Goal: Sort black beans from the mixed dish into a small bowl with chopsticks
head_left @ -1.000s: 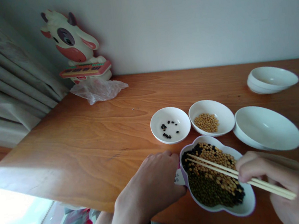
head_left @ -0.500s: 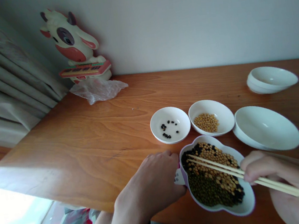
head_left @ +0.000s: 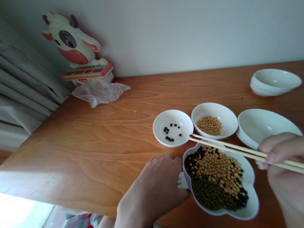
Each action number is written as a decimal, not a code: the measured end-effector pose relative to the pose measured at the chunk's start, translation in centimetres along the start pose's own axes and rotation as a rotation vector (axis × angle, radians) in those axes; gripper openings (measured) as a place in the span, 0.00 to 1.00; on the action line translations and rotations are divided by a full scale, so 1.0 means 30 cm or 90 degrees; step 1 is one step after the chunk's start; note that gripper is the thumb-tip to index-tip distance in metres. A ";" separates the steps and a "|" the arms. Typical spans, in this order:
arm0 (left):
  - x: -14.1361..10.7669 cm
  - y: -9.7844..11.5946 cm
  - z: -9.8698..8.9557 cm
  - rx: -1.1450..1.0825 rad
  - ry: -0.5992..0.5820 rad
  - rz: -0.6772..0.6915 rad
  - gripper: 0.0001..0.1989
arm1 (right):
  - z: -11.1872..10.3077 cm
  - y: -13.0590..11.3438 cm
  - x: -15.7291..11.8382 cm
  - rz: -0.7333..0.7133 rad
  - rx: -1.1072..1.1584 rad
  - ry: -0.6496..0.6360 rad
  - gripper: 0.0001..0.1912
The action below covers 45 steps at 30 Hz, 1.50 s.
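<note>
My left hand (head_left: pixel 153 185) grips the left rim of a white, purple-edged, flower-shaped dish (head_left: pixel 249 187), beside a small paper label (head_left: pixel 182 181). The dish holds yellow soybeans (head_left: pixel 214 167), green mung beans (head_left: pixel 210 194) and black beans (head_left: pixel 193 157) in separate patches. My right hand (head_left: pixel 298 172) holds a pair of wooden chopsticks (head_left: pixel 231 153) above the dish. Their tips sit close to the rim of a small white bowl (head_left: pixel 182 119) holding several black beans (head_left: pixel 170 134). A dark speck at the tips is too small to identify.
A white bowl of soybeans (head_left: pixel 213 108) and a large white bowl (head_left: pixel 255 122) stand nearby on the wooden table (head_left: pixel 75 151). Stacked white bowls (head_left: pixel 276 80) sit at the back right. A toy cow (head_left: pixel 70 38) and a plastic bag (head_left: pixel 99 93) are at the back.
My right hand has moved right and the chopsticks have lifted out over the dish, their tips now reaching the black-bean bowl's rim. My left hand has not moved.
</note>
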State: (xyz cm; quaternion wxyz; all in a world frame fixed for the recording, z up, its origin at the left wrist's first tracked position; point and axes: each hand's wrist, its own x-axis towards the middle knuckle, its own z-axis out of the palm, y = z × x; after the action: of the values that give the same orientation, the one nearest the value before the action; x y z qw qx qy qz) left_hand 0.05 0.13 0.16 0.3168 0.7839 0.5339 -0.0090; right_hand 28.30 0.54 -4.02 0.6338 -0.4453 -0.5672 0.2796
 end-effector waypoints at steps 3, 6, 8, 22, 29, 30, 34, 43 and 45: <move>-0.003 0.007 -0.006 -0.004 -0.011 0.000 0.10 | 0.089 -0.031 0.050 -0.026 0.077 -0.017 0.43; -0.006 0.013 -0.010 -0.012 -0.022 -0.007 0.12 | 0.133 -0.044 0.069 0.006 0.090 0.018 0.45; -0.005 0.014 -0.010 -0.010 -0.023 -0.012 0.13 | 0.128 -0.044 0.066 0.014 0.083 0.016 0.45; 0.001 0.004 -0.002 0.024 -0.016 -0.011 0.10 | -0.078 -0.002 0.025 0.142 -0.072 -0.157 0.51; 0.001 -0.008 0.008 0.017 -0.002 -0.006 0.09 | -0.067 0.001 0.010 0.184 -0.122 -0.211 0.56; 0.001 -0.009 0.008 0.016 -0.007 -0.007 0.09 | -0.064 -0.001 0.008 0.185 -0.121 -0.212 0.56; 0.005 -0.007 0.004 0.013 -0.017 -0.003 0.10 | -0.039 -0.014 0.003 0.172 -0.113 -0.217 0.55; 0.006 0.004 -0.002 0.039 -0.027 -0.018 0.09 | 0.018 -0.029 -0.003 0.130 -0.103 -0.201 0.51; 0.006 0.003 -0.002 0.038 -0.028 -0.018 0.08 | 0.022 -0.032 -0.003 0.122 -0.104 -0.201 0.51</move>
State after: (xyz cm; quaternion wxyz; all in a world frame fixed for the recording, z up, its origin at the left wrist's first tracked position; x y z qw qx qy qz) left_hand 0.16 0.29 0.19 0.3051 0.7848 0.5374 -0.0464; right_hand 27.49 0.19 -3.24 0.4693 -0.4981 -0.6351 0.3582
